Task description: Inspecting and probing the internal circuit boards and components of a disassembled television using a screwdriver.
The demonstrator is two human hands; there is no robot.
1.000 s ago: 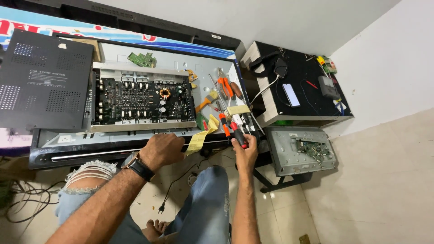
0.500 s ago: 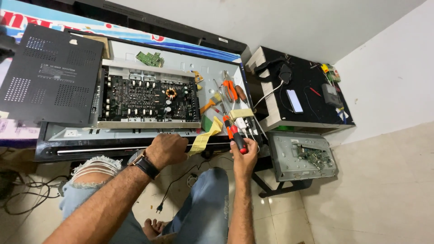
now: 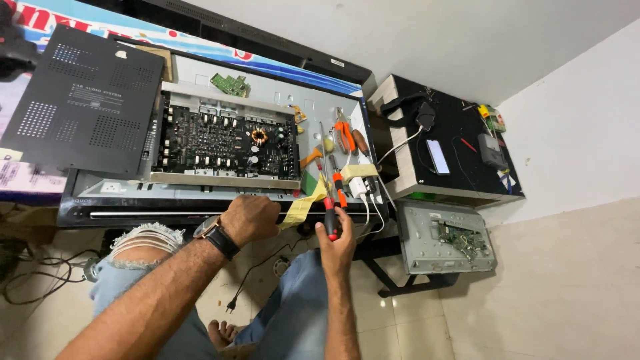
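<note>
My left hand [image 3: 251, 218], with a watch on the wrist, is closed on the near end of a strip of yellow tape [image 3: 301, 207] at the front edge of the bench. My right hand [image 3: 337, 243] grips a screwdriver with a red and black handle [image 3: 330, 215], its shaft pointing away over the bench. Just beyond lies an open amplifier chassis with a dark circuit board [image 3: 223, 143]. Orange-handled pliers [image 3: 345, 137] and other screwdrivers [image 3: 339, 187] lie to the right of the board.
A black perforated cover [image 3: 80, 107] rests at the left. A black side table [image 3: 460, 150] at the right holds a phone and small parts. A metal panel with a green board [image 3: 448, 239] lies on the floor. Cables and a plug [image 3: 233, 307] trail under the bench.
The camera view has shifted and come closer. My right hand has dropped slightly toward the bench edge with the screwdriver; my left hand keeps its hold on the yellow tape.
</note>
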